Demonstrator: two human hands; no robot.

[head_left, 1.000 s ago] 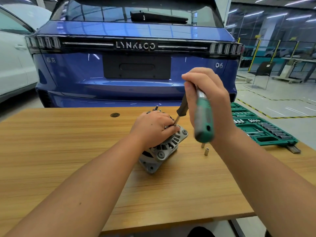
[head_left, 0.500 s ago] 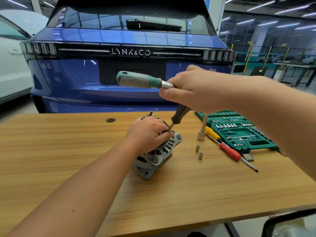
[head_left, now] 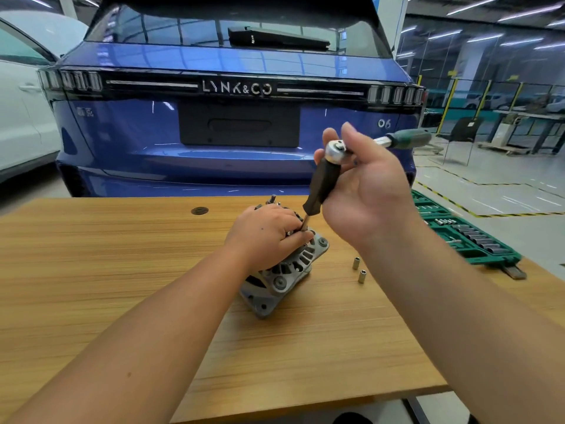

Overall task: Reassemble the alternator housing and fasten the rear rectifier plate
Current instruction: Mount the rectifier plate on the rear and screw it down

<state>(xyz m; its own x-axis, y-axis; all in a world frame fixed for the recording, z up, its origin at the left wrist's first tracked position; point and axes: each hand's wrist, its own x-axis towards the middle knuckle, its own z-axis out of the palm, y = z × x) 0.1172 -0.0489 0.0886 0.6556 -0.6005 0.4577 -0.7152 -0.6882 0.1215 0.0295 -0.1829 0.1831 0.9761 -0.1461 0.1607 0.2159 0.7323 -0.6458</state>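
We have swung the green-handled ratchet wrench (head_left: 397,139) round: half a second ago its handle pointed left, now it points right, which we read as another stroke of tightening a rear fastener. Our right hand (head_left: 363,191) has its grip curled round the ratchet's silver head and the black extension bar (head_left: 321,185) beneath it, whose tip meets the grey cast-aluminium alternator (head_left: 284,270) under our left fingers. Our left hand (head_left: 263,237) clasps the alternator's top, steadying it tilted on the wooden surface (head_left: 122,270), near the middle. Two small silver sockets (head_left: 359,269) stand just beside it on the right; the green socket-set case (head_left: 464,240) lies farther right. A blue car (head_left: 214,133) is parked behind. Our left fingers crowd the fastener and hide it.
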